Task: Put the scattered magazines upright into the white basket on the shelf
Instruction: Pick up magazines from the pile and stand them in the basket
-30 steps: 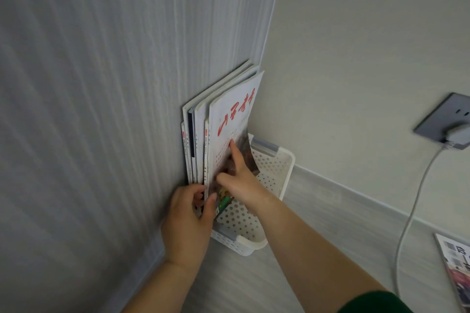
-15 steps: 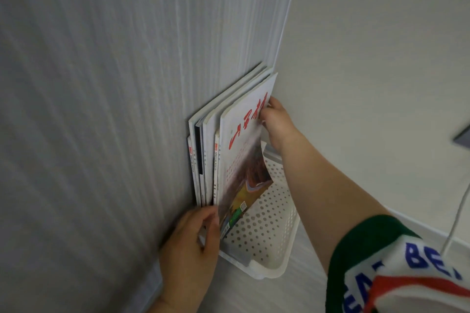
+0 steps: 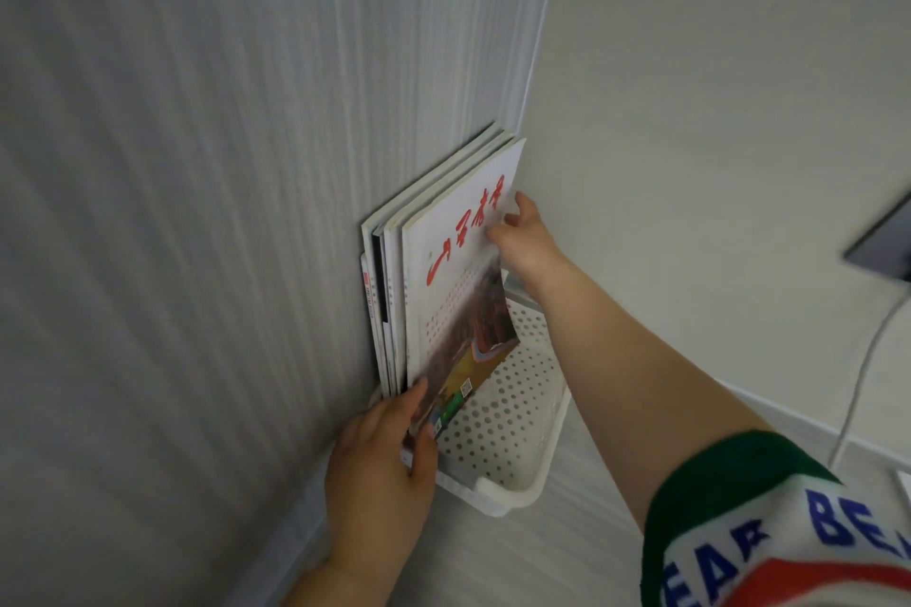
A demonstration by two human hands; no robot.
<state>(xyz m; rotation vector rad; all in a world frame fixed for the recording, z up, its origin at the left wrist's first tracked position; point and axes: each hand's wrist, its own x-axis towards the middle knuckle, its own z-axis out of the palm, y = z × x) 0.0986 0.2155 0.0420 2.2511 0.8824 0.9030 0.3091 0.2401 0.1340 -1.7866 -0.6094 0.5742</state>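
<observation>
Several magazines (image 3: 389,291) stand upright in the left side of a white perforated basket (image 3: 512,429), leaning against the grey side panel. The front magazine (image 3: 458,261) has a white cover with red characters and a photo below. My left hand (image 3: 384,468) grips the magazines' lower near corner at the basket's front left, thumb across the front cover. My right hand (image 3: 522,241) reaches over the basket and holds the far upper edge of the front magazine, fingers curled around it.
The basket sits in the shelf's back-left corner, with the grey panel (image 3: 197,212) to the left and the pale wall (image 3: 715,113) behind. A grey wall socket (image 3: 882,246) with a white cable (image 3: 867,360) is at right. A white corner of something (image 3: 904,480) shows at the right edge.
My right hand moved from the front cover's lower middle up to its far upper edge. The left hand stayed at the lower corner. The view shifted closer and leftward.
</observation>
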